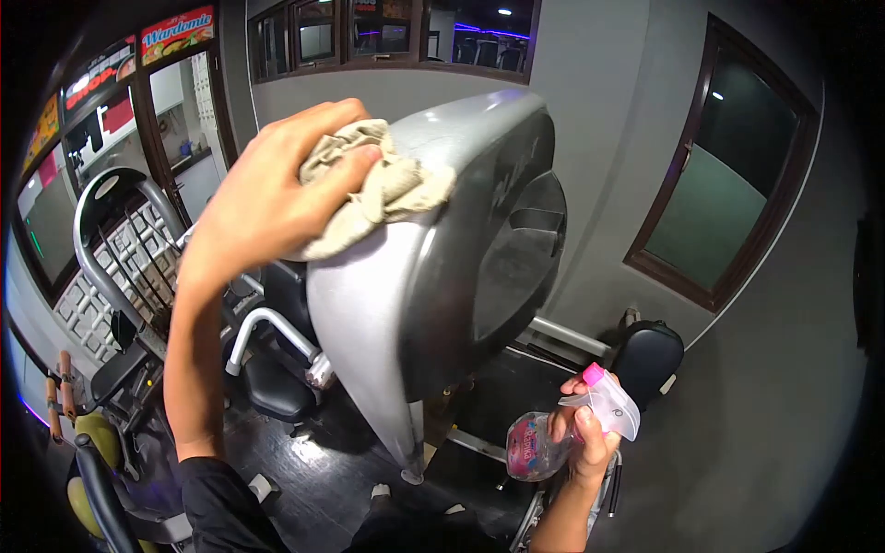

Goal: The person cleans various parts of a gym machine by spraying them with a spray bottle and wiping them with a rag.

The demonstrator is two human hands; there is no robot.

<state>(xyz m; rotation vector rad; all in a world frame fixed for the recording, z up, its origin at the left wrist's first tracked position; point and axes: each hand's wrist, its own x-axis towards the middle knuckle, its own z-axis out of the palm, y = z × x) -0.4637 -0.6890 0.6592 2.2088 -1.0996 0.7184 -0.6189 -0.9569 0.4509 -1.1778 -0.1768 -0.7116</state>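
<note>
My left hand (286, 184) is closed round a crumpled beige cloth (396, 189) and presses it on the silver top edge of a large gym machine housing (369, 286). The housing has a dark side panel with a recessed holder. Lower right, my right hand (590, 442) grips a clear spray bottle (539, 447) by its neck, below the white and pink spray head. The bottle has a pink and blue label and is held apart from the machine. Part of the cloth is hidden under my left fingers.
Behind the housing stands a grey wall with a window (387, 37) and a dark-framed door (728, 166). More gym machines (111, 240) crowd the left side. A black padded seat (650, 359) is at the right, and my feet are on the dark floor (323, 498).
</note>
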